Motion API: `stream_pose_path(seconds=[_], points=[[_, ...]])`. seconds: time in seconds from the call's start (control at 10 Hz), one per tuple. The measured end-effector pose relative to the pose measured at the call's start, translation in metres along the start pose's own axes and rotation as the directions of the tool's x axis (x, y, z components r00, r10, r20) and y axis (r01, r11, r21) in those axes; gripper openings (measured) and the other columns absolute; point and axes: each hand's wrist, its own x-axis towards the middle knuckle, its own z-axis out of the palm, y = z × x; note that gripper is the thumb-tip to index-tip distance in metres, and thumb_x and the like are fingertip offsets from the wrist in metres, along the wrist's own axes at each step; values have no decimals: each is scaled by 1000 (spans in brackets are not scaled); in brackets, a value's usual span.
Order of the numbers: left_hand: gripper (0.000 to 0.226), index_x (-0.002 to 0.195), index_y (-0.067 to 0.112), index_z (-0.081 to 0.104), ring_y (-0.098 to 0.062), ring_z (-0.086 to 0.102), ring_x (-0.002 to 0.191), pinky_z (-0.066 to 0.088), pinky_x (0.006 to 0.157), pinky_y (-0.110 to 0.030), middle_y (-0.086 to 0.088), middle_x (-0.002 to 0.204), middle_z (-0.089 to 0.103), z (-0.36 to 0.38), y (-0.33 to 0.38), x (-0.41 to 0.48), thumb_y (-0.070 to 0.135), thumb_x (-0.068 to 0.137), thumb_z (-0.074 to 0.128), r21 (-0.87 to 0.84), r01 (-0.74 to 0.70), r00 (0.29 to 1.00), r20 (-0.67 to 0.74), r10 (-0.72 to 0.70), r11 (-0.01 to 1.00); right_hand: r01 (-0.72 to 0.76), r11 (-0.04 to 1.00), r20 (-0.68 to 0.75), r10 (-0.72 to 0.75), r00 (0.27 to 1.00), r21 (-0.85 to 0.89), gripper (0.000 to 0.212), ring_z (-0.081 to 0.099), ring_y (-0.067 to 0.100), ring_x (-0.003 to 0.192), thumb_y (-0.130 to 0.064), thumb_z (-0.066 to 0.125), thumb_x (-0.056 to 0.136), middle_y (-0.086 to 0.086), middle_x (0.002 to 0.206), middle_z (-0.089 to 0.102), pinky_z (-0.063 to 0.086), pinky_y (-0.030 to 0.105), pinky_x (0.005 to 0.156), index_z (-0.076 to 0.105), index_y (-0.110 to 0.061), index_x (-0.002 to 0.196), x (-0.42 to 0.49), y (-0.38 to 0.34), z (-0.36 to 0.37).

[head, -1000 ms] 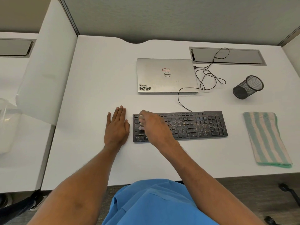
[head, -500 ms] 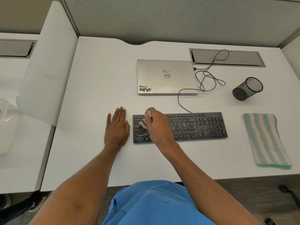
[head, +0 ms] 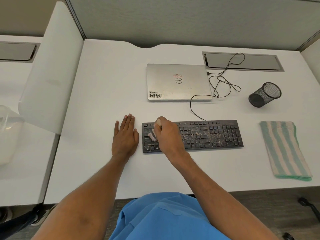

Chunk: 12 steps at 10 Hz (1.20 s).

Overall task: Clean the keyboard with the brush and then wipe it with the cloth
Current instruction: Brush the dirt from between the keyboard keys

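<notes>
A black keyboard [head: 207, 135] lies on the white desk, speckled with pale crumbs, thickest right of its middle. My right hand [head: 167, 134] grips a small brush [head: 152, 135] over the keyboard's left part, its light bristles touching the keys there. My left hand [head: 125, 137] rests flat on the desk just left of the keyboard, fingers straight. A green and cream striped cloth [head: 284, 149] lies folded on the desk to the right of the keyboard.
A closed silver laptop [head: 178, 82] sits behind the keyboard, with a black cable [head: 223, 84] looping to a desk cable slot [head: 242, 61]. A black mesh pen cup [head: 265, 95] lies tipped at the right. A white partition [head: 50, 75] stands on the left.
My right hand has shifted slightly on the keyboard's left end, and the brush now shows more clearly below my thumb. The left hand has stayed put.
</notes>
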Motion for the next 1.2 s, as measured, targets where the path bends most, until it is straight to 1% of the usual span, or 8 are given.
stream_pose_path(seconds=[0.1,0.2,0.4,0.5,0.7,0.9,1.1,1.2], points=[[63,166,10,29,-15,16,162,3,133,-44,-3,174,25,0,-1,-1,30,106,25,-4,1,1000,-3,-1,1000,28,999,-13,-28,1000,-25,19,46,2,52,-10,51,102,16,73,59,37,14,48,55,1,86,-2,-4,-3],[63,166,10,29,-14,15,163,3,133,-44,-3,174,25,0,0,0,31,107,25,0,3,1000,6,-3,1000,30,999,11,-30,999,-16,21,45,7,57,-10,49,103,17,76,61,37,9,49,55,2,87,-2,-2,-3],[64,167,11,27,-14,14,163,2,133,-44,-2,175,23,0,-1,0,32,107,24,15,7,1000,16,-7,1000,58,998,96,-56,994,-17,21,69,15,68,-16,45,104,3,73,62,54,38,59,55,-9,87,-4,6,0],[64,167,11,27,-14,14,163,3,133,-44,-2,175,23,-1,0,0,32,107,24,12,8,1000,20,-9,1000,144,987,18,-144,989,-66,22,67,16,83,-21,47,104,-2,81,66,54,39,71,58,-13,88,-8,10,2],[64,167,11,27,-15,15,163,3,133,-44,-3,174,24,-2,0,1,32,107,24,12,0,1000,16,-1,1000,164,980,136,-148,980,-113,16,64,12,81,-14,51,102,-4,84,68,54,37,74,61,-13,89,-18,16,4],[63,167,11,27,-14,14,163,3,133,-44,-2,175,23,-1,-1,0,31,107,25,4,7,1000,22,-7,1000,219,967,150,-199,968,-129,14,64,1,90,-4,50,99,-2,93,70,46,14,71,59,-13,94,-22,15,3],[64,167,11,26,-14,14,163,3,133,-45,-2,175,23,-1,-2,0,32,106,24,3,6,1000,24,-6,1000,293,927,186,-253,949,-236,12,58,17,81,-17,50,103,-1,88,65,52,38,72,56,-16,93,-23,18,10],[64,167,11,27,-15,15,163,4,133,-45,-3,174,24,-1,-1,0,32,106,25,-3,4,1000,18,-4,1000,280,929,214,-230,949,-241,10,61,15,85,-13,51,103,-2,91,66,53,39,74,56,-16,95,-22,19,9]])
